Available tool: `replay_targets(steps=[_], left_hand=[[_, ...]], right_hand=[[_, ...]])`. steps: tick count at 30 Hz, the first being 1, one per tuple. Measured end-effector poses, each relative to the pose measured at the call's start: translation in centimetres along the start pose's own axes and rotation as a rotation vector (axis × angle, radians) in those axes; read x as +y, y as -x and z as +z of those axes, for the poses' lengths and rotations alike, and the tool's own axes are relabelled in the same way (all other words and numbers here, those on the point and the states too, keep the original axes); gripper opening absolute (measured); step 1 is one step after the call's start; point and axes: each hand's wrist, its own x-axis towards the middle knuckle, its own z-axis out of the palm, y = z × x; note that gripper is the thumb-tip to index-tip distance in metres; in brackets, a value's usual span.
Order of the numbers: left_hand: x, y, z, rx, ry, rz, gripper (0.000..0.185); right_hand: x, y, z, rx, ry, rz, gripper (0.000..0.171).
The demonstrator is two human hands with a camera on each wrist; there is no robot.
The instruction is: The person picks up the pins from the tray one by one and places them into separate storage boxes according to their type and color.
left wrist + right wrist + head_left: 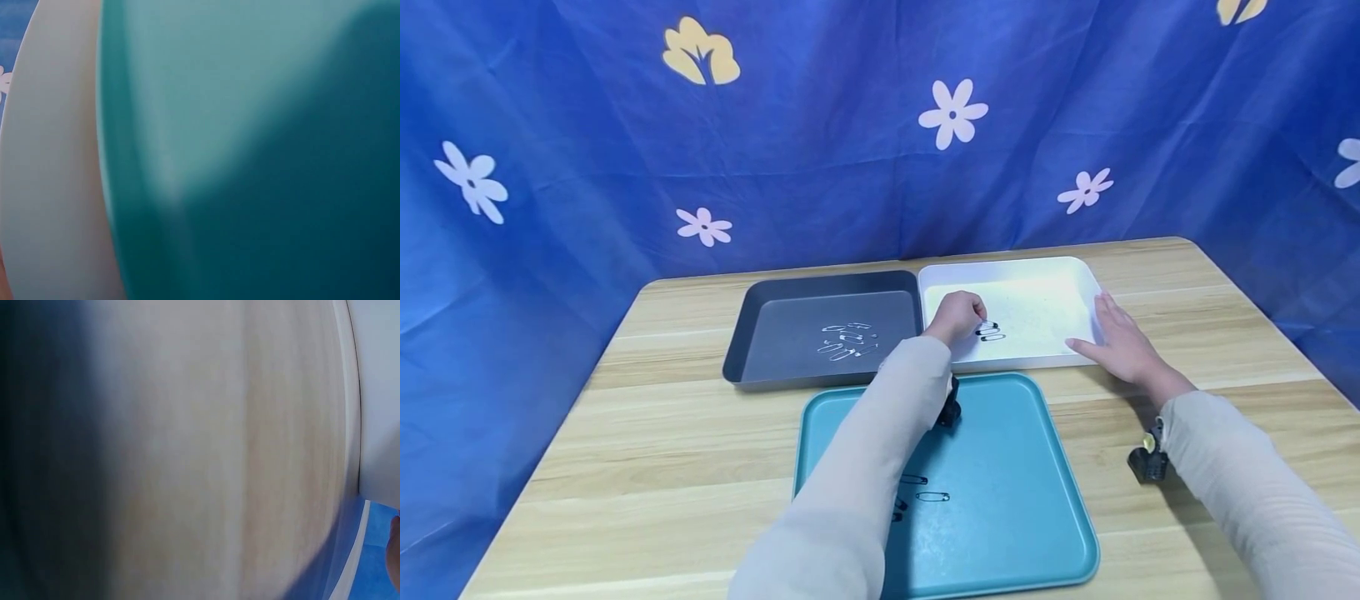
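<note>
Pins lie in white tray, at left hand fingertips; fingers curled, grasp unclear to me. Right hand flat, bracing tray rim. I'd release pin low, clear of others.

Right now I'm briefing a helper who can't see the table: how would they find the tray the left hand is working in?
Start at the wooden table and look to its far edge, where two trays sit side by side. Take the right one, the white tray, where the left hand rests beside dark safety pins. Its neighbours are a dark grey tray and a teal tray.
</note>
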Motion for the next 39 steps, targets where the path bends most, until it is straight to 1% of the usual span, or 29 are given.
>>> replay_targets(steps=[3,6,11,13,16,19,29,34,39], left_hand=[[0.2,0.8,-0.2,0.023,-0.006,0.007,0.020],[0.2,1.1,-0.4,0.028,-0.015,0.016,0.017],[0.0,1.0,-0.4,0.038,-0.037,0.026,0.009],[0.0,1.1,-0.5,0.037,-0.044,0.030,0.007],[0.1,1.5,-0.7,0.024,-0.030,0.029,0.007],[0.2,2.0,-1.0,0.020,-0.019,0.048,0.008],[0.7,4.7,-2.1,-0.019,-0.043,0.184,0.010],[0.5,6.3,-2.8,-0.034,-0.037,0.216,0.009],[0.0,7.8,-3.4,-0.047,-0.006,0.228,0.009]], right_hand=[[-0.1,0.0,0.1,0.002,-0.002,0.000,0.093],[-0.2,0.0,0.2,0.005,-0.005,-0.005,0.093],[-0.2,0.1,0.3,0.010,-0.004,-0.009,0.093],[-0.2,0.2,0.4,0.010,-0.001,-0.006,0.093],[-0.1,0.2,0.4,0.007,-0.001,-0.004,0.093],[-0.1,0.3,0.4,0.008,-0.004,-0.004,0.093],[0.0,0.4,0.3,0.004,-0.004,-0.004,0.093],[-0.1,0.4,0.2,0.002,-0.009,-0.003,0.093],[-0.2,0.4,0.2,0.006,-0.012,-0.017,0.093]])
